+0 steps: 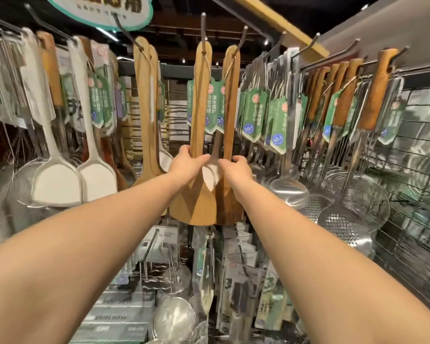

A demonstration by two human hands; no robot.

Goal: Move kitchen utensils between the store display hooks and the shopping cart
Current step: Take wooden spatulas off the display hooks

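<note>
Head view: the left hand [188, 164] wraps its fingers round a light wooden spatula [201, 100]. The right hand [236, 167] wraps round a darker wooden spatula [230, 103] at its 3 o'clock. Both spatulas hang on metal hooks [203, 23] at 12 o'clock. Green tags [212, 110] carry Chinese writing. A blue circle [276, 139] at 3 o'clock reads "10". The sign [97, 11] at 11 o'clock is too blurry to read

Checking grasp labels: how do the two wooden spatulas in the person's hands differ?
The lighter spatula is gripped by the left hand; the darker spatula by the right hand. The lighter spatula's blade overlaps in front of the darker spatula's. Both hang from display hooks, carrying green tags.
</note>
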